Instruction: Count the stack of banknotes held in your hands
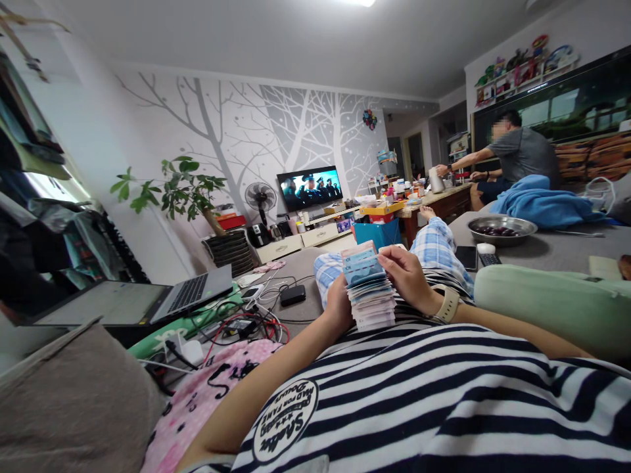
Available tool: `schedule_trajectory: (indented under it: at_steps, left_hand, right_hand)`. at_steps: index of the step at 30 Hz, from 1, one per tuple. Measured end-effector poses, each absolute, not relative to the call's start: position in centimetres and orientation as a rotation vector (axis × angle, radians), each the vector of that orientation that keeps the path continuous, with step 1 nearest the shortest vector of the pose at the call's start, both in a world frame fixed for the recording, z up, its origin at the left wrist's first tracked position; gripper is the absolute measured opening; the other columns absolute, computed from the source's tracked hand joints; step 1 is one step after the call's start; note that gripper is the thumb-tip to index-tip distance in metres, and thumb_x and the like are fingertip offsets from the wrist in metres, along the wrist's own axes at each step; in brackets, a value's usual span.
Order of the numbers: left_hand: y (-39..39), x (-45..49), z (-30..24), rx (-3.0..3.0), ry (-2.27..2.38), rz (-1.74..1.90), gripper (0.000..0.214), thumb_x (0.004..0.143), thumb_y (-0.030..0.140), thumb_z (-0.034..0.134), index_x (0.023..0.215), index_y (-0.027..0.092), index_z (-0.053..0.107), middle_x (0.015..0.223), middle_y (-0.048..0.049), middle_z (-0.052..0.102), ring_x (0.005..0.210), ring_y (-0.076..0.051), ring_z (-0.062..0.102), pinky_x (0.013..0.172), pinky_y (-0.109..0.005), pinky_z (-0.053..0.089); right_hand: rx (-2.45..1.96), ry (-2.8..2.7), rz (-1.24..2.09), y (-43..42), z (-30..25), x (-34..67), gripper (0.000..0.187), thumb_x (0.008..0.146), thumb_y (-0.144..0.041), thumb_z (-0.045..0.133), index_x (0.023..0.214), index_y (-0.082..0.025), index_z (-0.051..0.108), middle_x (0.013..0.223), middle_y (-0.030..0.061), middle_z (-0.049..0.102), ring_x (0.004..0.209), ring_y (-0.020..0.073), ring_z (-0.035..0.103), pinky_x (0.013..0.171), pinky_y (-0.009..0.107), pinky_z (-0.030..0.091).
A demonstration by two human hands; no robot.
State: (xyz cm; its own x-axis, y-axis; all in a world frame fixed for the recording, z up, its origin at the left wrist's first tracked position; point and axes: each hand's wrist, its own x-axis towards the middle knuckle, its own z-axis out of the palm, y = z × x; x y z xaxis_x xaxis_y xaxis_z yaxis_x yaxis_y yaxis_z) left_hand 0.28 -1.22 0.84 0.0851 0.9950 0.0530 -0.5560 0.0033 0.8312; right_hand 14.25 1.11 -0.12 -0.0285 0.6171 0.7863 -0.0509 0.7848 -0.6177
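Observation:
A thick, fanned stack of paper tickets [371, 299], pale blue and pinkish with printed text, is held upright above my striped shirt. My left hand [339, 303] grips the stack along its left side, its fingers partly hidden behind the papers. At the upper right corner, my right hand [407, 274] pinches a blue ticket [362, 268] between thumb and fingers. A pink ticket stands up behind that blue one. The lower tickets overlap in many layers.
To the left, an opened laptop [190, 292] sits among cables and a black box [292, 295]. On the right are a green cushion [542, 302], a metal bowl of dark fruit [501, 230], a phone [466, 258] and a blue cloth [542, 202]. Another person [525, 157] sits beyond, reaching over a cluttered table.

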Motion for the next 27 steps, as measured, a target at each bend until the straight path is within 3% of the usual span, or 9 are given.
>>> schedule_trajectory:
  at_steps: [4,8,11,17,27]
  left_hand:
    - [-0.5,0.0,0.6,0.855,0.687,1.366,0.023,0.068,0.025,0.068,0.089,0.015,0.068,0.072,-0.0029,0.071,0.073,-0.024,0.068,0.076,-0.037,0.054]
    - [-0.3,0.2,0.8,0.794,0.765,1.506,0.013,0.078,0.019,0.057,0.081,0.013,0.068,0.059,-0.0013,0.066,0.058,-0.018,0.064,0.067,-0.029,0.052]
    - [-0.7,0.2,0.9,0.812,0.778,1.510,0.012,0.078,0.020,0.058,0.078,0.013,0.068,0.057,-0.0012,0.065,0.051,-0.017,0.061,0.064,-0.029,0.052]
    - [-1.1,-0.2,0.5,0.838,0.695,1.313,0.025,0.069,0.028,0.066,0.089,0.014,0.068,0.071,-0.0057,0.070,0.069,-0.025,0.068,0.075,-0.039,0.054]
    - [-0.1,-0.5,-0.3,0.925,0.727,1.409,0.024,0.067,0.024,0.068,0.088,0.013,0.066,0.073,-0.0050,0.071,0.072,-0.023,0.068,0.076,-0.035,0.052]
  right_hand:
    - [-0.427,-1.556,0.642,1.2,-0.4,14.2,0.039,0.087,-0.051,0.051,0.066,-0.020,0.056,0.058,-0.0020,0.046,0.053,0.0117,0.040,0.050,0.026,0.032]
    - [-0.383,-1.606,0.768,1.0,-0.4,14.2,0.046,0.089,-0.058,0.043,0.071,-0.019,0.058,0.055,-0.0002,0.055,0.048,0.0119,0.043,0.049,0.026,0.033]
    - [-0.432,-1.579,0.661,1.0,-0.2,14.3,0.043,0.086,-0.057,0.050,0.066,-0.020,0.055,0.054,-0.0009,0.054,0.051,0.0126,0.047,0.052,0.027,0.037]
    - [-0.620,-1.440,0.546,2.5,-0.3,14.3,0.038,0.079,-0.054,0.062,0.063,-0.020,0.051,0.057,-0.0019,0.050,0.056,0.0132,0.043,0.053,0.027,0.036]
    - [-0.631,-1.475,0.570,2.9,-0.5,14.2,0.036,0.081,-0.048,0.058,0.059,-0.021,0.050,0.054,-0.0015,0.051,0.054,0.0141,0.046,0.053,0.027,0.036]
